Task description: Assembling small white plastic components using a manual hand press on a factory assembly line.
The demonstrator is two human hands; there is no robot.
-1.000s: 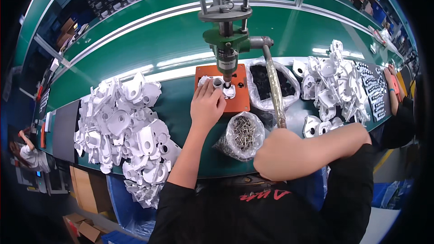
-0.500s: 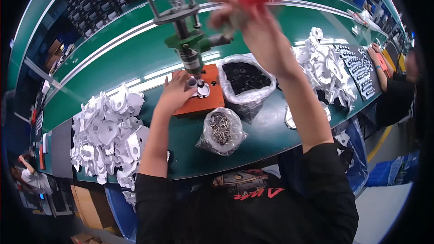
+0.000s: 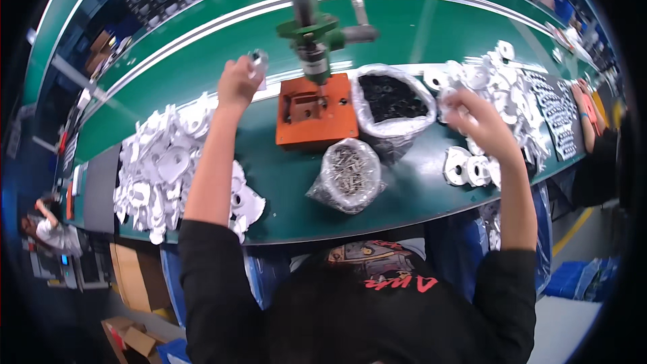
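My left hand is raised left of the press, its fingers closed on a small white plastic part. Beside the right-hand pile is my right hand, blurred, with curled fingers around a white plastic part whose shape is smeared. Between my hands stands a green press, its tip above an orange fixture block. The recess of the block shows no white part. The press's red handle is out of sight.
White plastic parts are heaped at the left and right. A bag of black parts sits right of the block, and a bag of metal pins or screws in front. At far right, another person's hand is near an orange object.
My left hand has left the fixture, moving up and left with a white part. My right hand has let go of the red handle and come down to the right-hand pile. The view has shifted.
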